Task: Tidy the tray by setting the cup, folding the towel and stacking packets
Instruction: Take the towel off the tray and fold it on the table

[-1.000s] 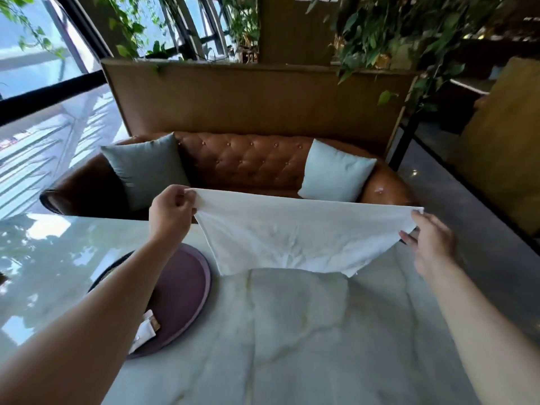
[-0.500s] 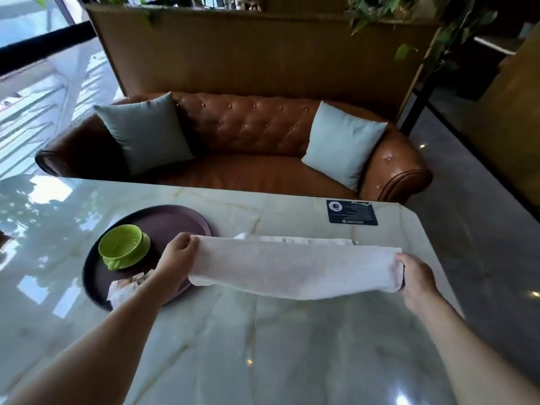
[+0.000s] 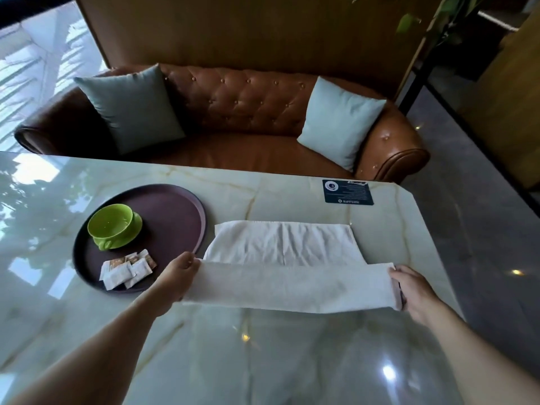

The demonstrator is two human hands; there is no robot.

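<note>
A white towel (image 3: 282, 247) lies across the marble table (image 3: 263, 355), its far part flat and its near edge lifted and stretched between my hands. My left hand (image 3: 178, 276) grips the towel's left end and my right hand (image 3: 413, 290) grips its right end. To the left sits a round dark purple tray (image 3: 181, 206). On the tray a green cup (image 3: 112, 223) stands on a green saucer, and several small packets (image 3: 125, 268) lie loosely piled near the tray's front rim.
A dark blue card (image 3: 347, 192) lies flat near the table's far right corner. Behind the table stands a brown leather sofa (image 3: 242, 106) with two pale cushions. The table's right corner is cut off, with grey floor beyond.
The towel came down from being held up in the air to resting on the table. My hands lowered and drew its near edge toward me. The view tilted downward.
</note>
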